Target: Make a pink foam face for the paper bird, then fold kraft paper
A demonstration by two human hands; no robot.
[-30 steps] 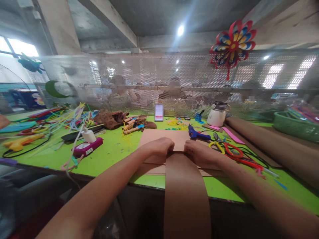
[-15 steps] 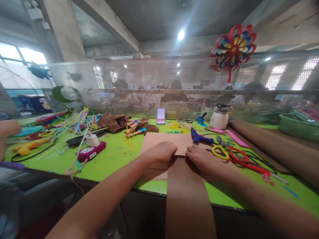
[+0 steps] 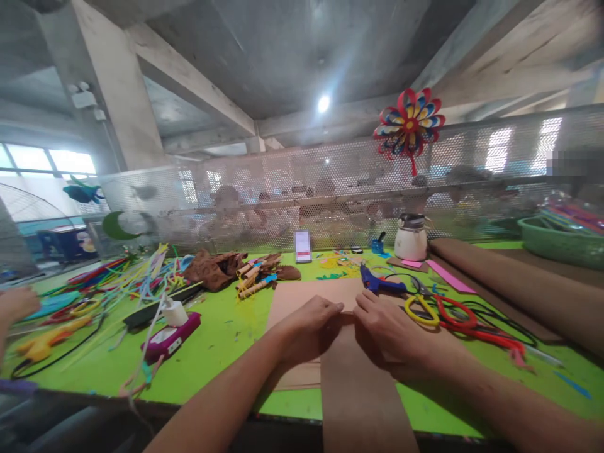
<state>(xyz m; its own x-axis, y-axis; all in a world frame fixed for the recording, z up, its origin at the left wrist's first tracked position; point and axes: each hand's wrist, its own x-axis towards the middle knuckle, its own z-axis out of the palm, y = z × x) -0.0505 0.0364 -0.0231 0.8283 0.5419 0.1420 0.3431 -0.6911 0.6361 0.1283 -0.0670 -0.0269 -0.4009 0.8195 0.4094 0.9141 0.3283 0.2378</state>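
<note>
A long strip of brown kraft paper (image 3: 363, 402) runs from my hands down over the table's front edge. My left hand (image 3: 314, 324) pinches the left side of its far end, thumb and fingers together. Opposite it, my right hand (image 3: 384, 324) grips the right corner of that same end, fingers curled over. Beneath both hands lies a stack of flat brown sheets (image 3: 295, 299). Just past my right hand are a blue glue gun (image 3: 384, 284), yellow-handled scissors (image 3: 421, 313) and red-handled scissors (image 3: 457, 316).
On the green table (image 3: 212, 352) stand a purple power strip (image 3: 172, 340), bundled brown sticks (image 3: 255, 280), a phone (image 3: 302, 245) and a white jug (image 3: 410, 239). A brown paper roll (image 3: 509, 283) lies right. Another person's hand (image 3: 19, 305) is at far left, near a yellow glue gun (image 3: 51, 336).
The view has tilted up, so the table sits lower in the picture. Both hands stay at the strip's far end, with the fingers now pinching closer along its edge.
</note>
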